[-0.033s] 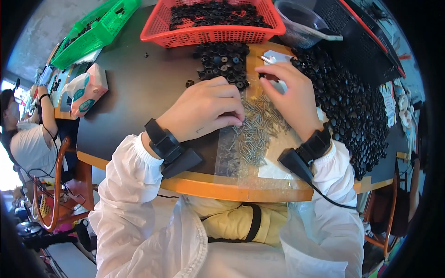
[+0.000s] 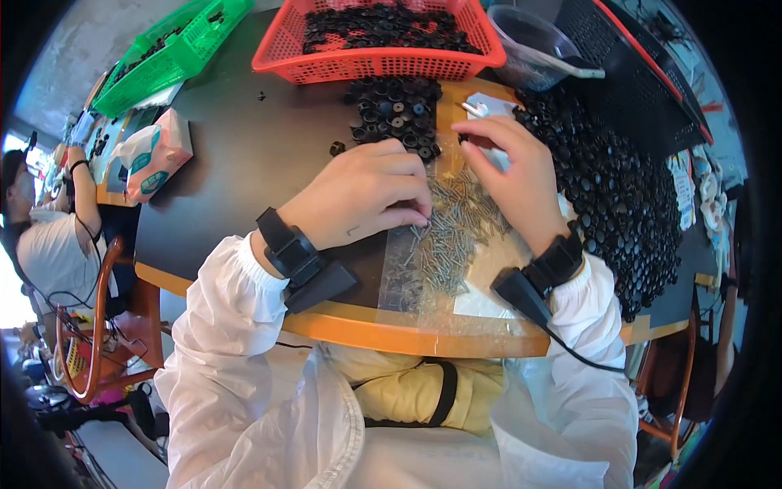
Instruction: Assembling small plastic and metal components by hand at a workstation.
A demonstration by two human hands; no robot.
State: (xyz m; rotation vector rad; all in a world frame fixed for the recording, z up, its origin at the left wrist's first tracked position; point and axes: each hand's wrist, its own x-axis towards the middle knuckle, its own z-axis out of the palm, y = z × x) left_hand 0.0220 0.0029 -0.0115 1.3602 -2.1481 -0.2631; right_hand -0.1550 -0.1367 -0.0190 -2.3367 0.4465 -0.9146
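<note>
My left hand [image 2: 366, 194] is at the left edge of a heap of silver screws [image 2: 452, 236], thumb and fingertips pinched together. Whatever sits in that pinch is too small to make out, though the screws lie right beside it. Over the heap's far right side, my right hand [image 2: 521, 163] grips a small black part [image 2: 463, 138] between thumb and forefinger. Several black round caps [image 2: 395, 114] lie in a cluster beyond my left hand. A large pile of glossy black round pieces [image 2: 619, 196] spreads to the right of my right hand.
A red basket [image 2: 379, 65] of black parts stands at the back, with a clear plastic tub [image 2: 529, 49] beside it. Left are a green basket [image 2: 171, 61] and a tissue pack [image 2: 159, 159]. A black crate [image 2: 635, 90] stands back right. Another person [image 2: 61, 244] sits far left.
The view has shifted very slightly. Both hands keep nearly the same pose and place, and nothing was visibly picked up or let go.
</note>
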